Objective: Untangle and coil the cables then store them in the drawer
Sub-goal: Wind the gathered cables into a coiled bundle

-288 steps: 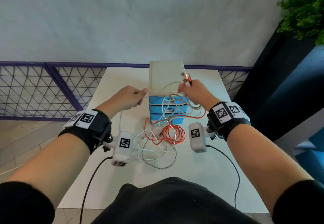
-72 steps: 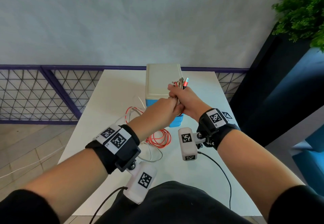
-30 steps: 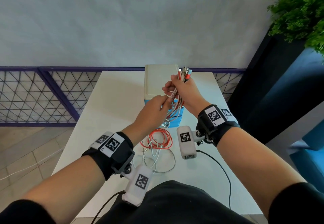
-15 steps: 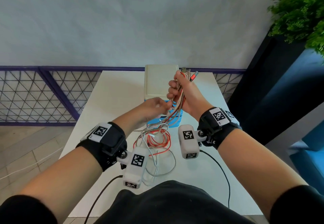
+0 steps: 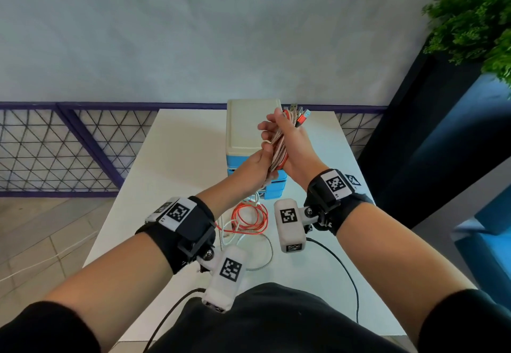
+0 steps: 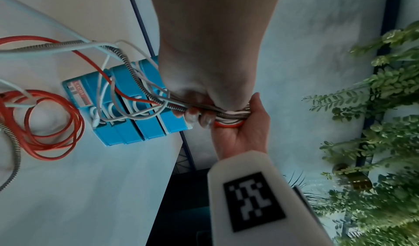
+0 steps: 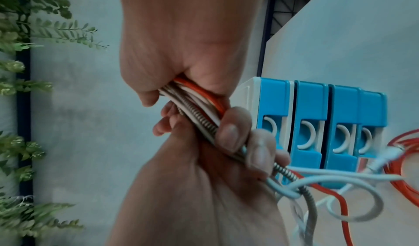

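A bundle of cables (image 5: pixel 278 150), orange, white and braided silver, is raised above the table in front of the drawer unit (image 5: pixel 250 128). My right hand (image 5: pixel 279 131) grips the bundle near its top, with the connectors (image 5: pixel 297 112) sticking out above the fist. My left hand (image 5: pixel 261 160) grips the same bundle just below, touching the right hand. In the left wrist view the left hand's fingers (image 6: pixel 197 116) curl round the strands against the right palm (image 6: pixel 240 135). Loose ends hang down to an orange coil (image 5: pixel 253 218) on the table.
The unit has a white top and several blue drawers (image 7: pixel 317 124), all closed. Slack white and braided cable (image 5: pixel 266 256) lies on the white table (image 5: pixel 177 159) near my body. A purple railing (image 5: pixel 83 142) stands left, a dark planter with a plant (image 5: pixel 475 15) right.
Over the last second my left hand slid down the bundle and has come back up against my right hand. The right hand kept its grip on the connector ends.
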`<state>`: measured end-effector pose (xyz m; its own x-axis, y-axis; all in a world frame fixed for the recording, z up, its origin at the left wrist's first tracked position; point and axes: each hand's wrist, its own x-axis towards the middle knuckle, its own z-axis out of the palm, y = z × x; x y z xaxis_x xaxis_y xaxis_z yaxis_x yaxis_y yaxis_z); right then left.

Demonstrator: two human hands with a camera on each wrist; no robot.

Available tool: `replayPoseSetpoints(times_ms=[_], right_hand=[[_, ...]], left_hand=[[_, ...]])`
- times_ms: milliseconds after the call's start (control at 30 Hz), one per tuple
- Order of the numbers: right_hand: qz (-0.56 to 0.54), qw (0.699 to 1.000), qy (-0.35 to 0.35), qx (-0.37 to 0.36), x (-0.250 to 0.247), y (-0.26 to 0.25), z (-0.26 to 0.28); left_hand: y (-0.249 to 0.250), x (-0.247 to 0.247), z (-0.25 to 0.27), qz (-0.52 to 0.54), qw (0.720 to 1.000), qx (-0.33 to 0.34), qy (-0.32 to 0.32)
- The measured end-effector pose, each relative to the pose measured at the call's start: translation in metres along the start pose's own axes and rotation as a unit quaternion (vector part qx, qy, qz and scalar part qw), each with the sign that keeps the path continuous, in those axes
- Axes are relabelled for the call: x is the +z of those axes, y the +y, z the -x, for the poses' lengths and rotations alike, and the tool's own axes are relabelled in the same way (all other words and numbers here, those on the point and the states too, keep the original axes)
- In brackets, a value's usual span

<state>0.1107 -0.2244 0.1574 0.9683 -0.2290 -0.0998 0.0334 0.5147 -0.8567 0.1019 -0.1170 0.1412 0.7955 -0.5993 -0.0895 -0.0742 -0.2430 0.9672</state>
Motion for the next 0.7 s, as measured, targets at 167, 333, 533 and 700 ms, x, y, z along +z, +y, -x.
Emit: replayPoseSetpoints(times_ms=[167,333,533,700], right_hand=[[-0.032,0.999,0.006,0.02,0.002,0.003,0.001],[-0.048,0.998,0.046,0.014,-0.006,-0.016,-0.009],[0.009,0.997,0.081,0.0,-0.019,-0.024,-0.017],[0.05,0.992,0.113,0.003,-0.02,-0.021,-0.017]], left_hand=[[-0.007,0.001,0.003,0.032,0.999,0.028,-0.022],[-0.024,-0.022,0.013,-0.06,0.993,0.001,-0.099],[-0.055,-0.048,0.022,-0.074,0.993,-0.021,-0.085],[-0.063,-0.053,0.024,0.024,0.996,-0.08,-0.009]])
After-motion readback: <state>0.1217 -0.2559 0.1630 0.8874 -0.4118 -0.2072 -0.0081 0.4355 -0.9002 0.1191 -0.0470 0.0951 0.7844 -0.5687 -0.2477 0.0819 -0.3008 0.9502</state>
